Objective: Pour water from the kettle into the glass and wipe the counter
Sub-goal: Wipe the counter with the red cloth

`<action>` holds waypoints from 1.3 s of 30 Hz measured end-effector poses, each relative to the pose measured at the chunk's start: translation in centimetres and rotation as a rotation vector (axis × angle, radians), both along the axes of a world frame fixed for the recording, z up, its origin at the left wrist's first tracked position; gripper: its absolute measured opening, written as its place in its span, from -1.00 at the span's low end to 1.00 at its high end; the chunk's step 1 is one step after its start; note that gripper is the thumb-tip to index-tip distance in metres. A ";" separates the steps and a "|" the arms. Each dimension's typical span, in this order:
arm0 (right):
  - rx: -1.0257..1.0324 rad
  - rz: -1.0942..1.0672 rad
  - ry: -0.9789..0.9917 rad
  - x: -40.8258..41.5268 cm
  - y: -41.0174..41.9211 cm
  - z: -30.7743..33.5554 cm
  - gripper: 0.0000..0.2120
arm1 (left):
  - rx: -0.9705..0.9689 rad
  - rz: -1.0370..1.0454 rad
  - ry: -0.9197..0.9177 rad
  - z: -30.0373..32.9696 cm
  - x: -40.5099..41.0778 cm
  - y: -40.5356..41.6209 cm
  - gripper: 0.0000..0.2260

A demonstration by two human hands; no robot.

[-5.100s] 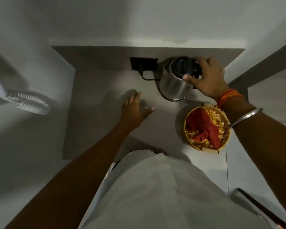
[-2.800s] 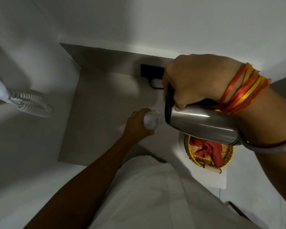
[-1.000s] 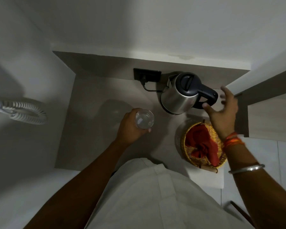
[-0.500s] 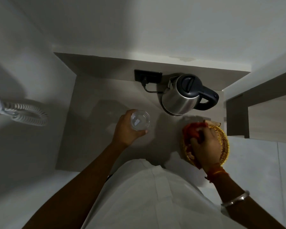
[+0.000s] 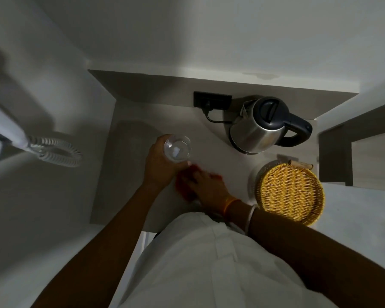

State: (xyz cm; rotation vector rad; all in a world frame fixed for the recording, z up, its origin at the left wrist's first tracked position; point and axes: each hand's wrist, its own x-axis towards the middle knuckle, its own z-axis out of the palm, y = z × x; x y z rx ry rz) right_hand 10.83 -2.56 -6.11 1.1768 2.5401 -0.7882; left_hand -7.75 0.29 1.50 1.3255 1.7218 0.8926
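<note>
My left hand (image 5: 159, 164) grips a clear glass (image 5: 177, 147) and holds it above the pale counter (image 5: 131, 174). Just right of it, my right hand (image 5: 206, 185) presses a red cloth (image 5: 182, 185) flat on the counter near the front edge. The cloth is mostly hidden under the hand. A steel kettle (image 5: 257, 132) with a black lid and handle stands on its base at the back right, apart from both hands.
A woven yellow basket (image 5: 290, 192) sits at the counter's right front with nothing in it. A black wall socket (image 5: 212, 100) with a plugged cord is behind the kettle. A coiled white cord (image 5: 56, 152) hangs at the left wall. A wooden ledge (image 5: 365, 147) borders the right.
My right hand set the kettle back on its base, took the red cloth out of the basket and brought it left onto the counter. The left hand kept hold of the glass.
</note>
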 end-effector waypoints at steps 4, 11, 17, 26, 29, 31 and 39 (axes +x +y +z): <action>0.068 0.128 0.083 4.4 -4.6 -0.9 -0.55 | -0.007 0.032 -0.007 -0.2 -0.8 0.2 -0.31; -0.052 -0.566 -0.124 5.9 3.2 0.5 0.09 | 0.009 0.052 -0.022 -0.8 -0.8 -0.2 -0.33; -0.078 -0.200 -0.077 -3.7 4.6 1.1 -0.06 | 0.073 0.021 -0.027 0.3 0.6 0.2 -0.33; -0.023 0.084 -0.071 7.7 -2.2 0.0 -0.51 | 0.061 0.037 -0.052 0.5 0.4 1.9 -0.19; -0.048 -0.406 -0.099 6.8 2.2 0.3 -0.06 | 0.057 0.025 -0.039 -0.4 0.4 1.5 -0.29; -0.049 -0.515 -0.049 3.8 5.2 0.4 0.20 | 0.055 0.027 -0.043 -0.5 0.8 1.3 -0.29; -0.151 0.085 0.070 -3.3 2.3 0.8 -0.42 | 0.066 0.039 -0.021 0.3 2.1 3.1 -0.26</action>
